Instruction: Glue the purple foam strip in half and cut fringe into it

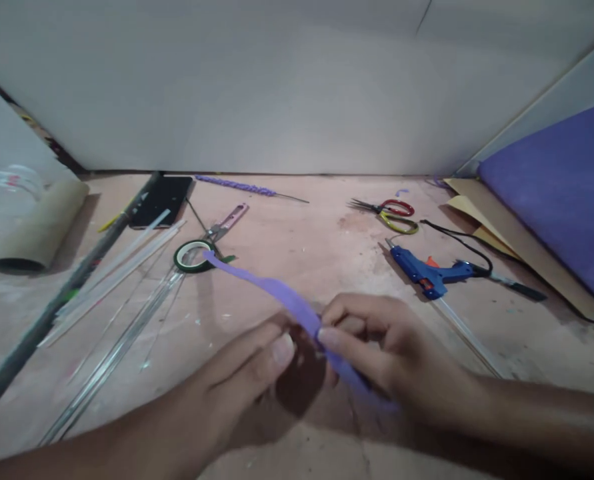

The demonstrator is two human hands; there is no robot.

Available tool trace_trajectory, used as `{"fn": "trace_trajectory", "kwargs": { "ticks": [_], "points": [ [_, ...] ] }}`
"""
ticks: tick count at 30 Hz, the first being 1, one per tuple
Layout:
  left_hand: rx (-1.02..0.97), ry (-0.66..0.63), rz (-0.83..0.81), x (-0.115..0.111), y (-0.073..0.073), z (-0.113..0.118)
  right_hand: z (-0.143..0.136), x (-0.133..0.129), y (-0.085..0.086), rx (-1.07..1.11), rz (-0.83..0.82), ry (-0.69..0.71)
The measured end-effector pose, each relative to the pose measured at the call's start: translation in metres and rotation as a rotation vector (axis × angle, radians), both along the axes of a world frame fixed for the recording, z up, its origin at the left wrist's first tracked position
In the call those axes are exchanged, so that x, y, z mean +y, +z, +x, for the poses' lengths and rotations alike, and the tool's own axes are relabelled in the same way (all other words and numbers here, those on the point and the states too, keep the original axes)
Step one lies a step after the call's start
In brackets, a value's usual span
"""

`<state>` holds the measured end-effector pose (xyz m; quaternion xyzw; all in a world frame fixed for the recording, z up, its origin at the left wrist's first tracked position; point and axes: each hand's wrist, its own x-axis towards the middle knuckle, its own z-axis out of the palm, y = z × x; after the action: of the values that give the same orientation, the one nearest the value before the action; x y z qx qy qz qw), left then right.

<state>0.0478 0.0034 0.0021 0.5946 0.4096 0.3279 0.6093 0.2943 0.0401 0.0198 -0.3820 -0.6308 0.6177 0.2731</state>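
Note:
A long, thin purple strip (287, 298), which looks like crepe paper, runs slantwise over the middle of the table. My right hand (377, 333) pinches it between thumb and fingers, and its near end hangs blurred below that hand. My left hand (257, 360) is beside the strip on the left, thumb and fingers drawn together. Whatever its fingertips hold is hidden. The strip's far end overlaps, in view, a roll of green tape (177, 256). Beyond the hands lies a thin rod (237, 185) partly wrapped in purple, its right end bare.
Clear sticks (111, 360), a long dark rod (51, 313), a phone (161, 200), a cutter (231, 217) and a cardboard tube (41, 230) lie left. Scissors (399, 215), a blue glue gun (427, 270), brown paper (507, 233) and a purple sheet (557, 193) are right. A pale wall stands behind.

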Motion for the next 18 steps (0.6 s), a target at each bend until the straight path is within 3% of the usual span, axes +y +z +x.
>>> {"fn": "trace_trajectory", "kwargs": {
  "ticks": [3,5,8,11,13,15,18],
  "points": [
    [-0.182,0.229,-0.145,0.011,-0.004,0.007,-0.003,-0.017,-0.008,-0.025,0.0,0.104],
    [-0.222,0.27,-0.16,0.023,-0.002,0.008,-0.001,-0.016,-0.009,-0.094,0.014,0.205],
    [-0.267,0.082,-0.285,0.035,0.005,0.008,0.006,0.006,-0.006,-0.117,0.079,0.223],
    [-0.186,-0.194,-0.404,0.037,0.013,0.007,0.013,0.039,-0.011,0.01,0.074,0.108],
    [-0.079,-0.309,-0.416,0.037,0.017,0.005,0.016,0.056,-0.019,0.046,0.09,0.0],
    [0.025,-0.338,-0.392,0.038,0.019,0.001,0.019,0.064,-0.027,0.051,0.145,-0.075],
    [0.147,-0.269,-0.32,0.044,0.021,-0.011,0.027,0.067,-0.028,0.013,0.263,-0.106]
  ]
}}
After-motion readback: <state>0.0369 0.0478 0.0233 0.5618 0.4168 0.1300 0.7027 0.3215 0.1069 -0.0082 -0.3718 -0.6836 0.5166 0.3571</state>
